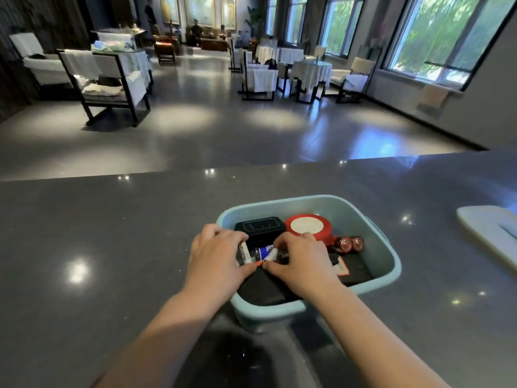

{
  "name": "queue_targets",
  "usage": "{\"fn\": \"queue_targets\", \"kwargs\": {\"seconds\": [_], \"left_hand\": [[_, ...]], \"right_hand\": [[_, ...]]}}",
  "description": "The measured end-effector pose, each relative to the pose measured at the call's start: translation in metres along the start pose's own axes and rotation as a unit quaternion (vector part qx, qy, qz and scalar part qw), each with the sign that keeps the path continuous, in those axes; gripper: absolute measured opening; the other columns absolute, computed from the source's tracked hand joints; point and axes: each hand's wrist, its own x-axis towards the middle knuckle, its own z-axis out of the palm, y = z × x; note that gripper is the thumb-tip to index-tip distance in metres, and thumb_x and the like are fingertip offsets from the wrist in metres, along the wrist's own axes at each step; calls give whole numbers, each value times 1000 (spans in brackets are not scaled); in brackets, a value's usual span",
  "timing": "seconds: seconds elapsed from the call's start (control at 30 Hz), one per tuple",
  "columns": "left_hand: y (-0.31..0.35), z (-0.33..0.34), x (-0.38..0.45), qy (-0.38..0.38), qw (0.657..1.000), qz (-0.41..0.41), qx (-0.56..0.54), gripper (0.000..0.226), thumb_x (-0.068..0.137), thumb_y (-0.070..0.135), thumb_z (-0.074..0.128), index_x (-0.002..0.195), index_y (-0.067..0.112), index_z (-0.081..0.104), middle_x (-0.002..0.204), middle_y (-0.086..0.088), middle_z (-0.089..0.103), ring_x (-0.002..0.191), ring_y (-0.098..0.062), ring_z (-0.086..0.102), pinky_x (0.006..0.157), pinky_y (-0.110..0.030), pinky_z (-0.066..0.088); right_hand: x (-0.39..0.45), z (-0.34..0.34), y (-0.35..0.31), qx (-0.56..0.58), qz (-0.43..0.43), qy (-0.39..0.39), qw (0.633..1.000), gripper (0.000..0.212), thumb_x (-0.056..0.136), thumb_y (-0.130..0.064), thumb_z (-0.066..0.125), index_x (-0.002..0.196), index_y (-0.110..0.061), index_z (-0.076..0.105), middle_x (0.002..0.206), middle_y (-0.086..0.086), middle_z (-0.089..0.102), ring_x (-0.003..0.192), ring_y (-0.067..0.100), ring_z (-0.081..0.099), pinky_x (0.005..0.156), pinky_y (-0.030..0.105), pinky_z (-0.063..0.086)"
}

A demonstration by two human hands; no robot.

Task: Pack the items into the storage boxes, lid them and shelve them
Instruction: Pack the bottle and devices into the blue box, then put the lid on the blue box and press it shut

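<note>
Two hands, the left hand and right hand, curl their fingers around a small clear packet held inside the light blue box on the grey counter, beside a red tape roll and batteries.

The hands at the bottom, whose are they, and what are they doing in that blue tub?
They belong to a person wearing a camera on their head, so you see what they see, looking down. The left hand and right hand together hold a small packet with their fingers over a light blue storage box. The box sits on a dark grey counter. Inside are a black case, a red round tin, two red batteries and something flat and black. A white lid lies to the right.
</note>
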Motion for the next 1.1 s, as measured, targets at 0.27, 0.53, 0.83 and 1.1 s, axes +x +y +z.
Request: {"fn": "queue_targets", "kwargs": {"seconds": [0.27, 0.53, 0.83, 1.1], "left_hand": [[32, 1, -13, 45, 997, 16, -53, 41, 77, 40, 70, 115, 31, 61, 116, 14, 61, 112, -14, 49, 91, -30, 35], [137, 42, -10, -2, 980, 136, -143, 27, 84, 31, 63, 111, 31, 62, 109, 16, 60, 106, -9, 50, 91, -31, 41], [275, 142, -6, -50, 940, 247, -230, 35, 75, 44, 43, 97, 29, 65, 99, 20, 59, 93, -3, 52, 85, -17, 34], [319, 262, 34, -168, 959, 160, -161, 37, 80, 31, 69, 116, 20, 64, 131, 4, 55, 123, -19, 46, 102, -32, 34]], "right_hand": [[-25, -12, 31, 60, -31, 103, 992, 25, 80, -45, 63, 101, -31, 65, 101, -13, 65, 101, 12, 54, 86, 33, 42], [-76, -47, 123, 95, 57, 227, 967, 30, 73, -40, 63, 101, -28, 66, 99, -14, 67, 97, 12, 57, 84, 28, 44], [-137, -85, 273, 55, 256, 250, 932, 29, 77, -43, 62, 104, -31, 65, 105, -19, 63, 108, 9, 53, 94, 29, 41], [-124, -94, 398, 47, 363, 175, 914, 34, 85, -32, 63, 118, -24, 60, 121, -7, 61, 119, 16, 48, 98, 31, 36]]}}
